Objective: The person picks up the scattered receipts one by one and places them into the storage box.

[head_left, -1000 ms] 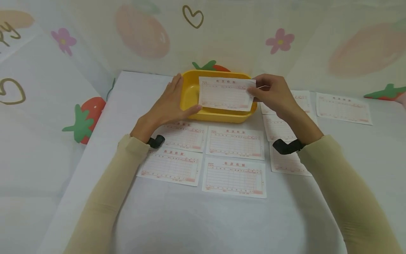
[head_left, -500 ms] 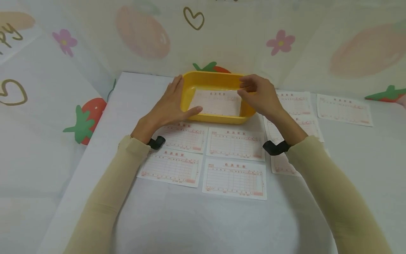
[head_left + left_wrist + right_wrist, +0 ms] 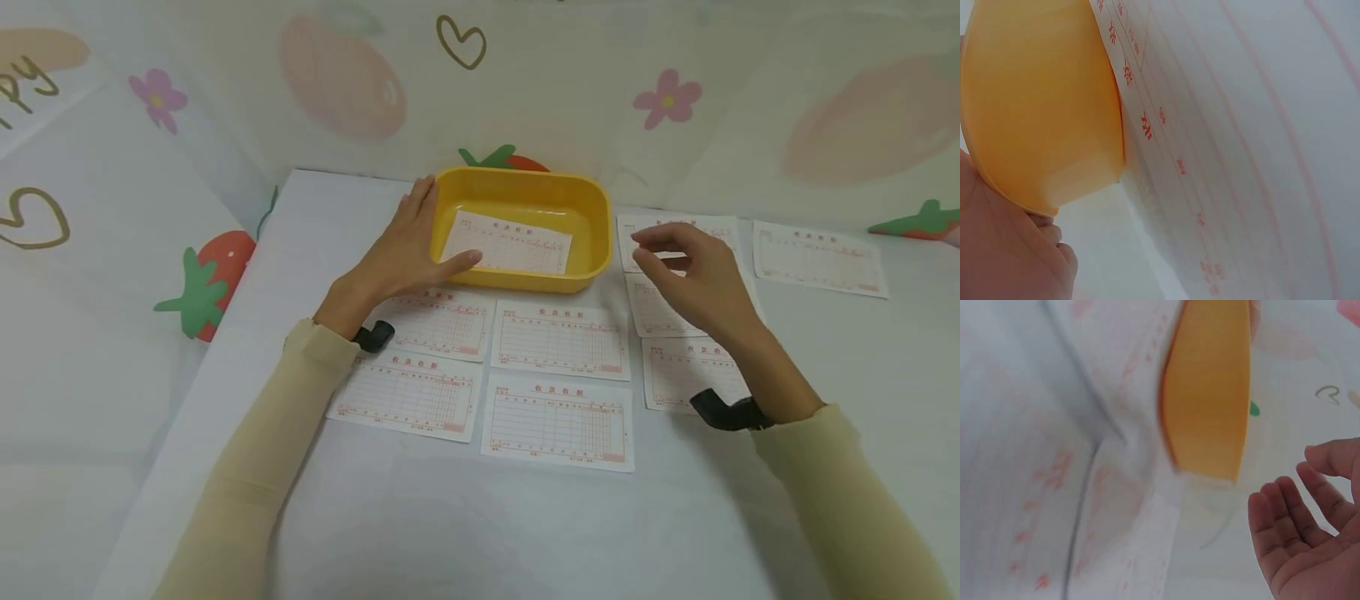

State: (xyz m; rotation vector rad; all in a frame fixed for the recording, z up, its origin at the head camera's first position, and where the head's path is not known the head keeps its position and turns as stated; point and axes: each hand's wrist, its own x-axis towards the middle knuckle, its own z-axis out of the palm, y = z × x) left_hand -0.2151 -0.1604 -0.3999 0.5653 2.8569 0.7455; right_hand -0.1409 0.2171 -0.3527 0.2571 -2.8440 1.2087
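My left hand (image 3: 397, 246) rests at the left end of a yellow plastic basin (image 3: 592, 225), fingers along its outer side and thumb over the front rim. Inside the basin lies a printed receipt slip (image 3: 517, 243), slightly askew on the bottom. My right hand (image 3: 697, 279) hovers over the slips right of the basin, its fingers bent loosely and nothing between them. In the right wrist view that palm faces up to the camera with no paper in it. Beneath the right hand is a column of receipt slips (image 3: 660, 308), partly hidden by it.
In front of the basin several more receipt slips (image 3: 558, 425) lie in rows on the white tablecloth (image 3: 450, 525). One single slip (image 3: 817, 258) lies apart at the far right. Behind the table hangs a backdrop (image 3: 540, 92) printed with strawberries and flowers.
The right hand let a receipt slip drop into the basin, then moved right and toward me, over the slips there. My left hand has stayed at the basin.
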